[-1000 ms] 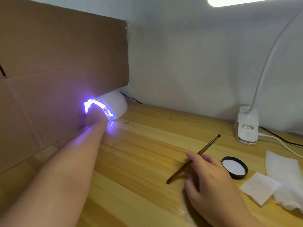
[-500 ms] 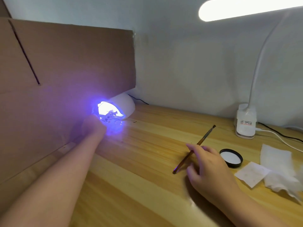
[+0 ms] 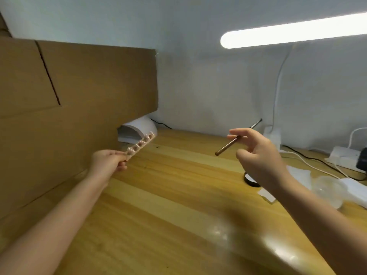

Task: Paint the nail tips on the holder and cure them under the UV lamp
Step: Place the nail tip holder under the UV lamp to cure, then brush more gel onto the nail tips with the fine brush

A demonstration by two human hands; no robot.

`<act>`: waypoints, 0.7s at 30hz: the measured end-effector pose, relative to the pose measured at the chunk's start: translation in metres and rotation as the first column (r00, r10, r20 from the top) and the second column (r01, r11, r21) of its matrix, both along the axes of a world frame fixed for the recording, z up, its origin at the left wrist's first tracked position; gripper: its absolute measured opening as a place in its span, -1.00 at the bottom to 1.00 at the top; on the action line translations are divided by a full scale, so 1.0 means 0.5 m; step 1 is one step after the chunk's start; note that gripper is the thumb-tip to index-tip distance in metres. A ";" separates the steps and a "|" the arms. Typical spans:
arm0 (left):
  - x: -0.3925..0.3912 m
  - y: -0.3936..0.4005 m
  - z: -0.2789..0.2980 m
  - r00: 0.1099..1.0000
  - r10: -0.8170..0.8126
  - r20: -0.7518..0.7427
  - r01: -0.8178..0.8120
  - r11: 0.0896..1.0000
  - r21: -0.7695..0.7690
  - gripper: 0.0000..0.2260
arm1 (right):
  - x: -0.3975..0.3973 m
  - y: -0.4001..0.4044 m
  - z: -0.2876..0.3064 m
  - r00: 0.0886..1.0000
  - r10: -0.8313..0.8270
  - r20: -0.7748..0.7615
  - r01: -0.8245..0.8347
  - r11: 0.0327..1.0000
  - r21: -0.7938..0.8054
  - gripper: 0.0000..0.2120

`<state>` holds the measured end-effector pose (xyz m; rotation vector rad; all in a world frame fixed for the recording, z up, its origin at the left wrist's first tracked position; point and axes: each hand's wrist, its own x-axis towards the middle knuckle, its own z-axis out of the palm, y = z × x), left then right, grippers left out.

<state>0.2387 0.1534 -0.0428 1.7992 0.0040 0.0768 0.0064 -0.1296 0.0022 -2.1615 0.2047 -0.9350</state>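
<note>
Nearest, at 5 o'clock, glare lies on the pale wooden tabletop (image 3: 178,195). At 3 o'clock the right hand (image 3: 260,155) is raised off the wood, thumb and fingers pinching the thin brown-handled paintbrush (image 3: 234,141); 0.5 s ago it rested low on the table. Under its wrist sits the round black-rimmed dish (image 3: 250,180), with white tissue sheets (image 3: 299,173) to the right.

At 9 o'clock the left hand (image 3: 108,161) grips 1 end of the slim pink strip holder (image 3: 141,144), its row of small glossy nail tips (image 3: 137,148) pointing toward 1 o'clock. The holder now hangs in the air outside the white domed UV lamp (image 3: 139,128), just in front of its mouth. The purple glow seen 0.5 s ago is gone; the lamp is dark.

That suggests 1 curing round has ended, and with the brush lifted, another coat looks likely.

Behind stand the brown cardboard sheet (image 3: 79,108) at 10 o'clock and the lit white desk lamp bar (image 3: 294,34) at 1 o'clock.
</note>
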 end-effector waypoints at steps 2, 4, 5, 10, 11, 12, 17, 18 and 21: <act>-0.045 -0.032 0.031 0.995 -0.104 0.011 0.105 0.992 -0.067 -0.93 | -0.028 -0.008 0.015 1.000 -0.014 -0.009 0.013 0.998 -0.063 -0.57; -0.093 -0.080 0.065 0.976 -0.216 0.012 0.215 0.965 -0.152 -0.92 | -0.071 -0.015 0.028 0.998 -0.055 -0.019 0.051 0.984 -0.168 -0.58; -0.118 -0.107 0.081 0.960 -0.278 0.014 0.276 0.943 -0.185 -0.91 | -0.096 -0.020 0.032 0.997 -0.076 -0.015 0.071 0.974 -0.217 -0.58; -0.243 -0.255 0.140 0.820 -0.571 0.041 0.566 0.797 -0.212 -0.95 | -0.251 -0.071 0.017 0.981 -0.189 0.040 0.191 0.910 -0.368 -0.61; -0.267 -0.283 0.148 0.788 -0.614 0.044 0.608 0.765 -0.213 -0.95 | -0.284 -0.084 0.011 0.974 -0.219 0.053 0.223 0.903 -0.366 -0.60; -0.292 -0.310 0.155 0.758 -0.651 0.043 0.643 0.735 -0.214 -0.94 | -0.316 -0.098 0.004 0.966 -0.253 0.055 0.256 0.896 -0.362 -0.58; -0.409 -0.419 0.168 0.630 -0.777 -0.010 0.760 0.619 -0.199 -0.94 | -0.447 -0.171 -0.021 0.906 -0.412 0.092 0.405 0.785 -0.468 -0.57; -0.432 -0.438 0.165 0.615 -0.788 -0.029 0.769 0.607 -0.199 -0.94 | -0.465 -0.184 -0.026 0.891 -0.440 0.113 0.438 0.765 -0.472 -0.56; -0.498 -0.486 0.142 0.575 -0.811 -0.106 0.784 0.584 -0.210 -0.92 | -0.503 -0.211 -0.047 0.844 -0.498 0.201 0.534 0.741 -0.407 -0.57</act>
